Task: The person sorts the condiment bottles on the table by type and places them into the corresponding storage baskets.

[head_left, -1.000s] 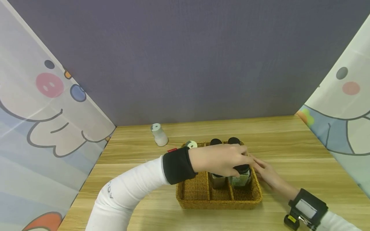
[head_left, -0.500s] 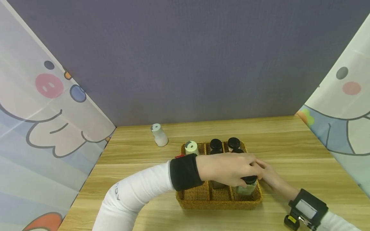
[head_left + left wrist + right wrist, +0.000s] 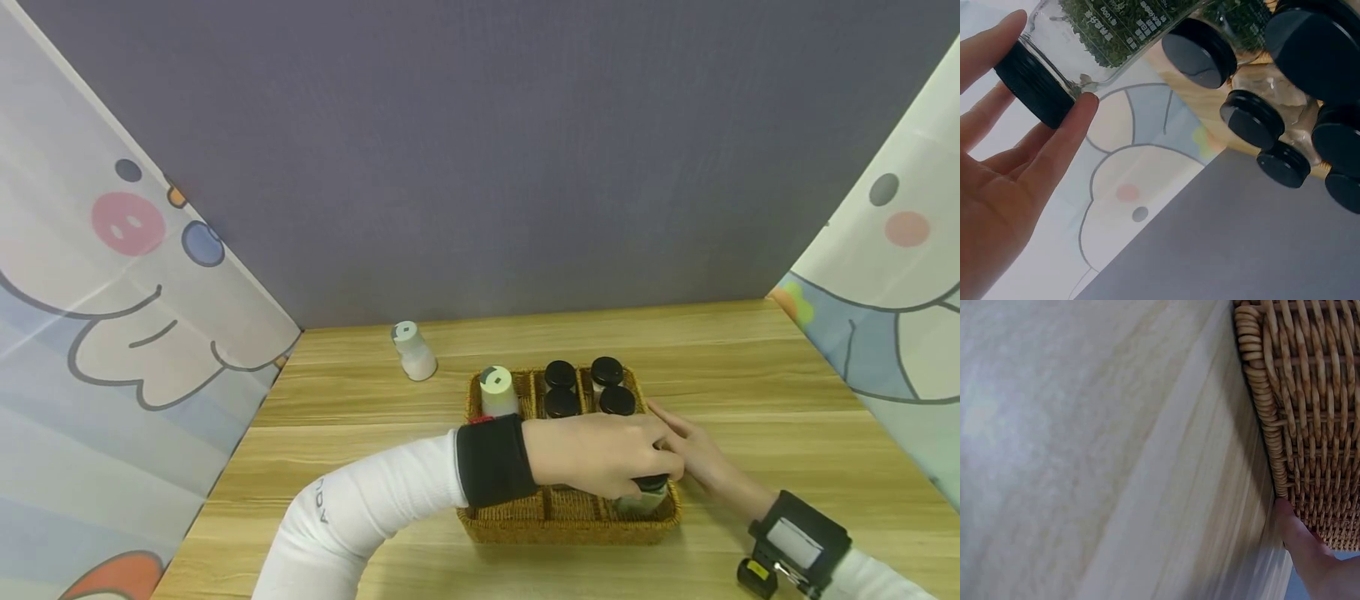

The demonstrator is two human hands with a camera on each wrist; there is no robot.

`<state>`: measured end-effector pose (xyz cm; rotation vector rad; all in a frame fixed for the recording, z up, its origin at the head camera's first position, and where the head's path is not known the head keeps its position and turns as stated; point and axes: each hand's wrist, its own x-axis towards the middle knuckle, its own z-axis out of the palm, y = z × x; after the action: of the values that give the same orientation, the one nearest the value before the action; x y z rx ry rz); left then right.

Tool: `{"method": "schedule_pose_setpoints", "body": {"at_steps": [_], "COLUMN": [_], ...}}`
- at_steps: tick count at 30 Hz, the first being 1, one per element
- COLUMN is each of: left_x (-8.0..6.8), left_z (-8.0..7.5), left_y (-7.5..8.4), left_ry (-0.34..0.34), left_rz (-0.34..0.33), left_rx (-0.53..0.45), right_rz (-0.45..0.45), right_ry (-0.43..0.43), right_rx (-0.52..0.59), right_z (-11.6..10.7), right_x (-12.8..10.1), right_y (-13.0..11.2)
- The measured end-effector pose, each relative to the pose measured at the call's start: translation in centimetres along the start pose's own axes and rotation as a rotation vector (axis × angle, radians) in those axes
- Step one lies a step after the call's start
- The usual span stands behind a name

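Observation:
My left hand [image 3: 611, 450] pinches the black lid of a glass spice jar [image 3: 641, 502] at the front of the wicker basket's right compartment. Dried green herbs show through its glass [image 3: 1116, 31] in the left wrist view, with thumb and fingers around the lid. My right hand [image 3: 701, 458] touches the right outer side of the basket [image 3: 562, 532], fingers fairly straight. The right wrist view shows a digit against the woven wall [image 3: 1316, 412], low near the table. Behind the held jar stand black-lidded jars [image 3: 617, 400], partly hidden by my left hand.
Several black-lidded jars fill the middle and right compartments. A white-capped shaker [image 3: 497, 387] stands at the left compartment's back. Another white shaker [image 3: 414, 350] is on the wooden table [image 3: 345, 400], left behind the basket. A grey panel [image 3: 525, 167] rises at the back.
My left hand has moved right and toward the basket's near edge with the herb jar, uncovering the jars behind it. The right hand has stayed at the basket's side.

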<state>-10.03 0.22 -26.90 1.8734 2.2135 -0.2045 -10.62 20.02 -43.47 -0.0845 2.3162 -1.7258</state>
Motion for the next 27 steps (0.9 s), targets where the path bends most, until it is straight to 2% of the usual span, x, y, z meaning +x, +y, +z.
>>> {"method": "schedule_pose_setpoints", "body": {"at_steps": [10, 27], "left_x": [0.7, 1.8], "left_z": [1.2, 2.9], "left_y": [0.0, 0.2], "left_ry": [-0.004, -0.064], "left_rz": [0.006, 0.001], "left_rx": [0.096, 0.143], "right_rz": [0.010, 0.070], "right_ry": [0.005, 0.001], "right_rx": [-0.063, 0.035], "right_z": [0.0, 0.2], "right_x": [-0.1, 0.0], "right_y": [-0.4, -0.5]}}
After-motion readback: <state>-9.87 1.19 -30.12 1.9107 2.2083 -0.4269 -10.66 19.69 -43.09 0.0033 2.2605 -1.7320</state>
